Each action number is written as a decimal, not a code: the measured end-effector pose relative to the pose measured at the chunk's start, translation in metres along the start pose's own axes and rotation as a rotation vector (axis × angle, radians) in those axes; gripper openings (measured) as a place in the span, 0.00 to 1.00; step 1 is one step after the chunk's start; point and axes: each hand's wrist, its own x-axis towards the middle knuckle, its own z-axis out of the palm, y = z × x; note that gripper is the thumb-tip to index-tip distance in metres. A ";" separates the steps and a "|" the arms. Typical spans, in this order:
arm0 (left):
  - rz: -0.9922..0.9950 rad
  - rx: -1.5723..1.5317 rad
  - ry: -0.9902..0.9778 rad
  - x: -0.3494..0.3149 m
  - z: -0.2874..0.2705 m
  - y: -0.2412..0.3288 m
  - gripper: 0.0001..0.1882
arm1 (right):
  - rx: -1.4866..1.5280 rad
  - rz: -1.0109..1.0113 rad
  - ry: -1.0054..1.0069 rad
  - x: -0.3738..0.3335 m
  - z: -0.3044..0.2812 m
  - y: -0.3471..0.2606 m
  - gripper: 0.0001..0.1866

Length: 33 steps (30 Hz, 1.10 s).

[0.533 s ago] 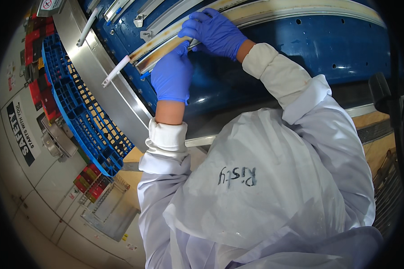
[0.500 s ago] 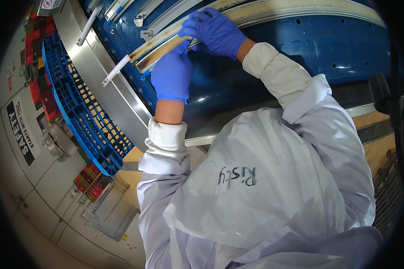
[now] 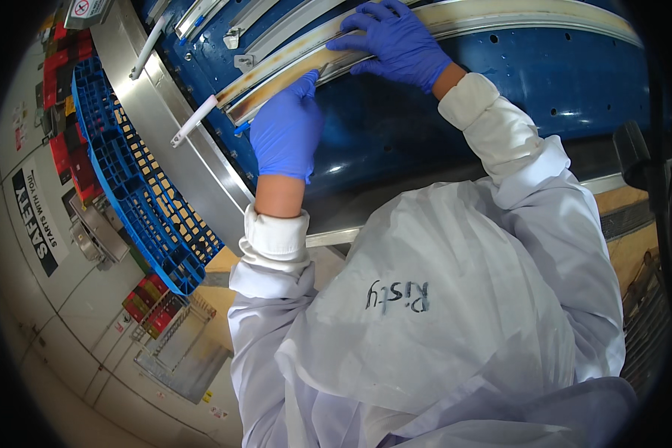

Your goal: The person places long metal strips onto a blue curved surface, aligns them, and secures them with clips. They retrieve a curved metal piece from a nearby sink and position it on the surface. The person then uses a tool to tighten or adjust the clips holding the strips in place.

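Note:
A long, curved, metal-edged strip (image 3: 282,81) lies along a blue surface, its cream face stained yellow and brown at the left end. My left hand (image 3: 286,131), in a blue-violet glove, is closed on the near edge of that end, thumb up against it; its other fingers are mostly hidden. Farther right, my right hand (image 3: 399,46), gloved alike, lies across the strip with its fingers spread and its thumb at the near edge. A second stained strip (image 3: 257,71) runs alongside, just beyond the first. Beside my left thumb tip is a small dark spot I cannot make out.
The blue panel (image 3: 440,97) has small holes along it. White rods (image 3: 194,121) and a steel frame (image 3: 149,93) border its left side. Beyond stands a blue plastic pallet (image 3: 127,179). Metal brackets (image 3: 243,61) lie past the strips, and a black post (image 3: 635,153) rises at right.
My right hand has slid rightward along the strip, away from my left hand, and its fingers have spread. My left hand stays at nearly the same place.

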 end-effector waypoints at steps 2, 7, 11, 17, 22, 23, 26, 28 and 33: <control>0.017 -0.046 0.008 -0.001 0.000 0.002 0.13 | 0.006 -0.004 -0.023 0.001 -0.004 -0.001 0.25; -0.127 -0.013 -0.096 0.004 0.000 0.013 0.13 | -0.010 0.003 -0.024 0.003 0.000 -0.003 0.24; 0.002 -0.020 0.005 0.002 0.001 0.007 0.14 | -0.007 -0.005 -0.009 0.002 -0.001 0.000 0.24; -0.068 -0.013 -0.048 0.004 0.005 0.016 0.14 | -0.033 -0.002 0.032 0.000 0.006 -0.002 0.23; -0.011 -0.020 -0.023 0.004 0.003 0.019 0.14 | -0.006 -0.008 -0.003 0.001 0.004 0.000 0.24; -0.031 -0.013 -0.031 0.005 0.004 0.021 0.14 | -0.006 -0.009 0.011 0.001 0.005 0.000 0.24; -0.079 -0.038 -0.106 0.008 0.001 0.021 0.14 | -0.024 -0.008 -0.009 0.003 0.005 -0.003 0.22; 0.012 -0.036 -0.018 0.007 0.003 0.018 0.14 | -0.018 0.000 0.002 0.003 0.007 0.000 0.21; -0.008 -0.046 -0.022 0.006 0.005 0.026 0.14 | 0.008 -0.008 0.031 0.002 0.008 -0.001 0.21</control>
